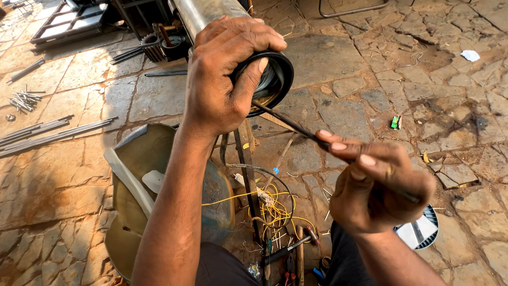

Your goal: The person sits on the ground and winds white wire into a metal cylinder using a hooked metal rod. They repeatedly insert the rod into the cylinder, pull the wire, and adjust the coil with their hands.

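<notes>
My left hand [225,74] grips the near end of a long steel cylinder [198,13], its thumb pressed on the black ring [283,74] around the open end. Inside the opening I see coiled wire. My right hand [378,185] pinches a thin dark rod [286,122] between its fingers. The rod's far tip reaches into the lower edge of the cylinder's opening.
The ground is cracked stone paving. A dented metal pan [132,175] holding a pale strip lies under my left arm. Yellow wires [272,206] and hand tools [291,249] are below the cylinder. Bundles of thin steel rods [42,132] lie at the left; a round vented cover [426,230] at the right.
</notes>
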